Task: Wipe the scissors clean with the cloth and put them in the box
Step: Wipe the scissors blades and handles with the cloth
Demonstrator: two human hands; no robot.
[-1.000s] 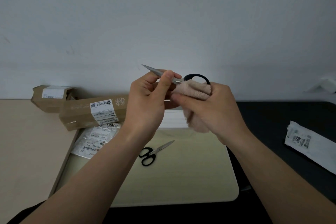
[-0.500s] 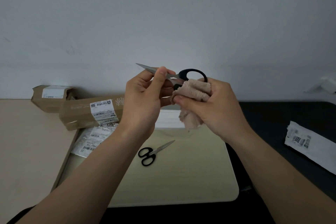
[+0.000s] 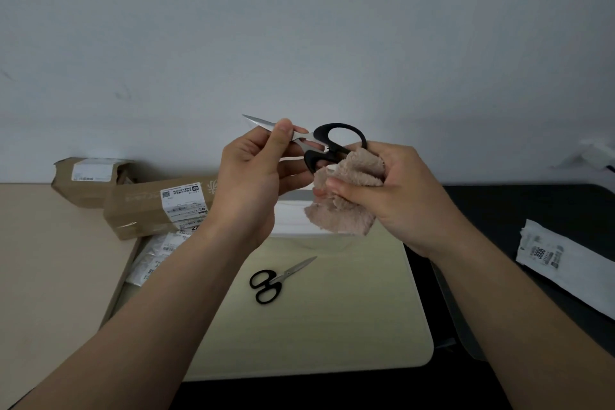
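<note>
fingers [image 3: 283, 135] pinching scissors [image 3: 319, 143], pale mat [image 3: 349, 309], grey wall [image 3: 299, 27]

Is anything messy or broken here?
Nothing looks broken or spilled. The left hand holds scissors by the blades; the right hand holds the cloth. A second pair lies flat below.

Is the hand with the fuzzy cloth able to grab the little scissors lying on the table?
Probably not yet: the right hand is full of cloth. The path down to the small scissors looks open, though.
</note>
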